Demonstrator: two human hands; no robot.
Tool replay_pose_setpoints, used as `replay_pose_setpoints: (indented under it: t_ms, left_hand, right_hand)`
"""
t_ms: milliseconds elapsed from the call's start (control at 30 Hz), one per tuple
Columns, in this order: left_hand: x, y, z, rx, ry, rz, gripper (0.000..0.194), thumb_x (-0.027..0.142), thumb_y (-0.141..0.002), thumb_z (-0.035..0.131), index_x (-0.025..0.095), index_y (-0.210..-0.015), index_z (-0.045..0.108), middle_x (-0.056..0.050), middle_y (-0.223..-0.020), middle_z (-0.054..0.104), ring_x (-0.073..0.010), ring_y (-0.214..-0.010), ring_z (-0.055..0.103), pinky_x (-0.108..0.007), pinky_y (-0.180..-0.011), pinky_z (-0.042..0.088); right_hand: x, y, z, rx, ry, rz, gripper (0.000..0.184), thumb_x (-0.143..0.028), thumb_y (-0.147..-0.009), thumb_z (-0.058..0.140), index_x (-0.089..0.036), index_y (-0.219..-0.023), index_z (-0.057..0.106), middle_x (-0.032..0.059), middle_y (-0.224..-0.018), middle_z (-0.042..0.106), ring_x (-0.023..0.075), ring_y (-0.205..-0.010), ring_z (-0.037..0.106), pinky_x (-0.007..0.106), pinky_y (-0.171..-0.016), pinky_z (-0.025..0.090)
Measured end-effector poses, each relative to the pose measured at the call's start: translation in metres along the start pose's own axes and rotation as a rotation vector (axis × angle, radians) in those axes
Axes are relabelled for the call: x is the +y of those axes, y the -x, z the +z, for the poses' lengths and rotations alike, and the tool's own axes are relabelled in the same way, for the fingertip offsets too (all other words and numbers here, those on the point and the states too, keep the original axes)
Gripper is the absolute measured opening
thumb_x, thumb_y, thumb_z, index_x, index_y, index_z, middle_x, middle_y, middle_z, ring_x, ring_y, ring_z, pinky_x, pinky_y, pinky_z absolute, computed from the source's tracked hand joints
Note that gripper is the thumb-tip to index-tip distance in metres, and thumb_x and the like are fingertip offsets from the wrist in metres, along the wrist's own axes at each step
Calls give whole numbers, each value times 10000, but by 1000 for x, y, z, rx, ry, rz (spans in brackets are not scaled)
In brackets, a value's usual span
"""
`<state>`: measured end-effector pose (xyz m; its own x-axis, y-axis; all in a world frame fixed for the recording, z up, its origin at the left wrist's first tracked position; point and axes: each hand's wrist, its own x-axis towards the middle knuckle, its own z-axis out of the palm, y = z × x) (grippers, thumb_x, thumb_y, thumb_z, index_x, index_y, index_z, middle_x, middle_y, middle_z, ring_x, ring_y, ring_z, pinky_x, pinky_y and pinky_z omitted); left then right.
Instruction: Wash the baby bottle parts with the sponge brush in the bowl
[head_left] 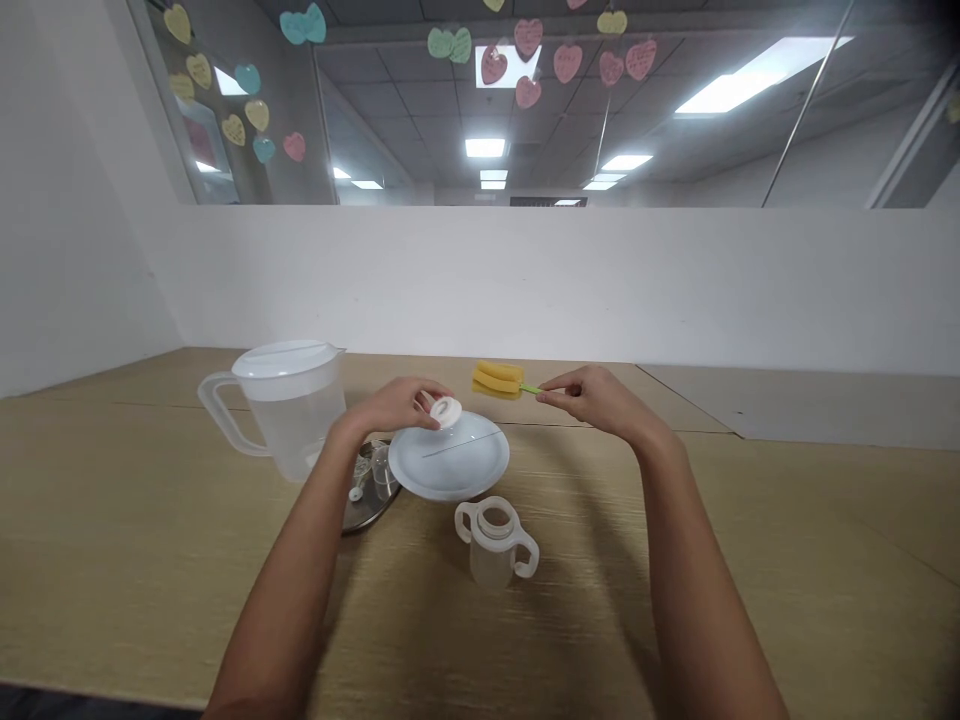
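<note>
My left hand (pixel 397 405) is closed around a small round white cap (pixel 446 411), held just above the far left rim of a white plate (pixel 450 462). My right hand (pixel 592 398) pinches the green handle of a brush with a yellow sponge head (pixel 497 379), which points left toward the cap. A thin straw-like rod (pixel 461 444) lies across the plate. In front of the plate stands an open two-handled translucent baby cup (pixel 495 543).
A clear plastic pitcher (pixel 289 405) with a white lid stands at the left. A metal dish (pixel 367 490) holding small clear parts sits beside the plate, partly under my left forearm. A white partition wall runs behind the wooden table (pixel 150 560); a grey mat (pixel 810 405) lies at the right.
</note>
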<state>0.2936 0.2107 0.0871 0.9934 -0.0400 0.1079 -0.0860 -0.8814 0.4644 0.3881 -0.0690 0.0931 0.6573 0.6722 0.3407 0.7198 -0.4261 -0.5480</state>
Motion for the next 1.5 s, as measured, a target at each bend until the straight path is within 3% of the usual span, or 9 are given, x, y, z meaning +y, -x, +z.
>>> replay_pose_setpoints:
  t_ms: [100, 267, 800, 933, 1067, 1200, 1333, 1500]
  left_hand:
    - [-3, 9, -10, 133, 223, 35, 568, 362, -634, 695, 168, -1151, 559, -58, -984, 632, -198, -905, 586, -323, -818, 483]
    - [12, 9, -4, 100, 458, 116, 595, 329, -625, 726, 161, -1160, 529, -68, -1023, 637, -202, -947, 596, -348, -851, 492]
    - [28, 11, -4, 52, 439, 94, 530, 412, -672, 701, 132, -1113, 610, -71, -880, 683, -187, -817, 619, -298, -744, 490]
    - [33, 10, -3, -13, 442, 98, 372, 466, -728, 634, 122, -863, 677, -59, -757, 668, -156, -696, 615, -253, -652, 490]
    - [35, 7, 1, -13, 466, 24, 456, 552, -747, 568, 110, -640, 601, -47, -569, 597, -155, -554, 594, -260, -555, 485]
    - [36, 7, 4, -10, 389, 54, 404, 514, -692, 647, 112, -730, 625, -40, -646, 609, -147, -617, 589, -248, -581, 471]
    - [36, 6, 6, 102, 311, 97, 470, 441, -558, 770, 138, -876, 604, -12, -715, 607, -138, -657, 571, -237, -584, 446]
    - [35, 2, 8, 212, 281, 214, 501, 350, -502, 810, 156, -909, 592, -42, -914, 631, -183, -866, 587, -318, -809, 467]
  right_hand:
    - [3, 1, -3, -71, -31, 26, 416, -517, -764, 547, -156, -859, 731, 34, -647, 545, 90, -522, 336, 232, -457, 275]
    - [-6, -1, 2, -155, -103, -19, 442, -529, -762, 552, -158, -928, 728, 4, -574, 461, 67, -488, 273, 223, -444, 256]
    - [-12, -4, 7, -189, -132, -107, 395, -495, -763, 563, -191, -947, 733, -8, -568, 412, 82, -522, 243, 228, -458, 222]
    - [-12, -5, 8, -174, -102, -136, 407, -499, -752, 576, -191, -969, 731, -9, -556, 402, 86, -535, 219, 231, -468, 207]
    - [-13, -5, 7, -161, -85, -157, 397, -487, -760, 568, -186, -958, 734, 4, -586, 467, 88, -539, 222, 235, -473, 209]
    - [-14, -4, 6, -176, -66, -166, 409, -494, -759, 559, -164, -913, 745, 11, -562, 485, 89, -526, 245, 237, -467, 223]
    - [-14, -5, 8, -199, -104, -151, 386, -472, -784, 530, -174, -915, 737, -19, -529, 403, 69, -484, 254, 213, -432, 229]
    - [-11, -6, 12, -234, -195, -71, 407, -490, -793, 522, -145, -881, 720, -37, -511, 325, 52, -420, 253, 191, -356, 226]
